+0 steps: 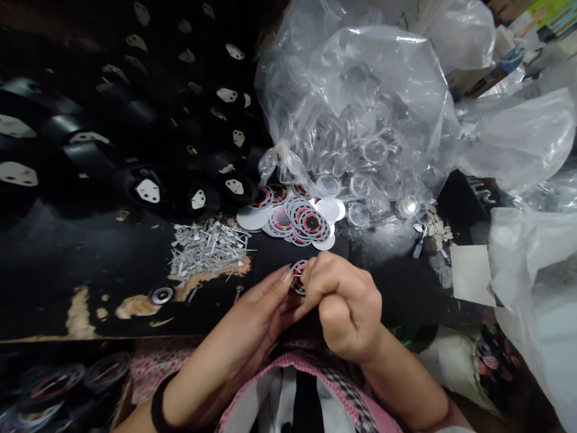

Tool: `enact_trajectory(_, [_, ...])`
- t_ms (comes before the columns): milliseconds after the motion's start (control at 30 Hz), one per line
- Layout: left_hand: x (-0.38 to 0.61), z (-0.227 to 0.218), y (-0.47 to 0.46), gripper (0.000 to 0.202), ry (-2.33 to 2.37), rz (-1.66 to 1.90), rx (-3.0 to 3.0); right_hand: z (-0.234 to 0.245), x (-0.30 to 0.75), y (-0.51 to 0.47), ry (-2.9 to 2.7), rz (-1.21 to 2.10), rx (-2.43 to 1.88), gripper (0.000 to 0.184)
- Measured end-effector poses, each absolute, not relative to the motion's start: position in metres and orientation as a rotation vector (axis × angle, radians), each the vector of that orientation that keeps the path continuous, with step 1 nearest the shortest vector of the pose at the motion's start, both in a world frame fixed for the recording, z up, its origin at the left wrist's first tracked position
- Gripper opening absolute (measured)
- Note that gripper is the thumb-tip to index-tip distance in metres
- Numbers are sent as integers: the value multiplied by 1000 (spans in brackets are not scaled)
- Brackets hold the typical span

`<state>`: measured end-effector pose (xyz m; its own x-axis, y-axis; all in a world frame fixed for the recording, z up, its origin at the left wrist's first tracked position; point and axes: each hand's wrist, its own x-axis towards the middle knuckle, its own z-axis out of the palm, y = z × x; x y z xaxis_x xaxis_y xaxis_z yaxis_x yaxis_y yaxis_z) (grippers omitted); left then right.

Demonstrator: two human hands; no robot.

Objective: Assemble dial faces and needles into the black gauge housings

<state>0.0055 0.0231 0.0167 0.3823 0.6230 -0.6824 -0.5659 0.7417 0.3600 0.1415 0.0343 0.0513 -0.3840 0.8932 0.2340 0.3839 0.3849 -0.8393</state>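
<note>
Between my hands is a round black gauge dial [297,278] with red and white markings. My left hand [267,300] grips it by the left edge, thumb on top. My right hand [346,297] is curled over its right side, with finger and thumb pressed at the face; whether they pinch something small there is hidden. Just beyond lies a pile of similar printed dials [311,224], with plain pale discs [329,210] among them. To the left is a heap of thin silvery pointers [207,249].
A clear plastic bag [360,120] of transparent round covers stands behind the dials. Black housings with white plates [148,190] fill the back left. A metal ring [162,295] lies near the front edge. A small screwdriver [418,246] and white card [472,273] are at right.
</note>
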Motion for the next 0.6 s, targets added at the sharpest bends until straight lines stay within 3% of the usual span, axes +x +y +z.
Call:
enact_trajectory(133, [5, 16, 22, 17, 897, 760, 52, 63, 142, 43, -1725, 1029, -969, 19])
enact_trajectory(333, [3, 6, 19, 18, 934, 744, -43, 56, 215, 59, -1230, 515, -1239, 15])
enact_trajectory(500, [-4, 1, 15, 29, 924, 795, -1, 28, 272, 67, -1219, 459, -1543, 14])
enact_trajectory(600, [-11, 6, 16, 32, 996, 918, 125, 40, 266, 60, -1354, 224, -1594, 14])
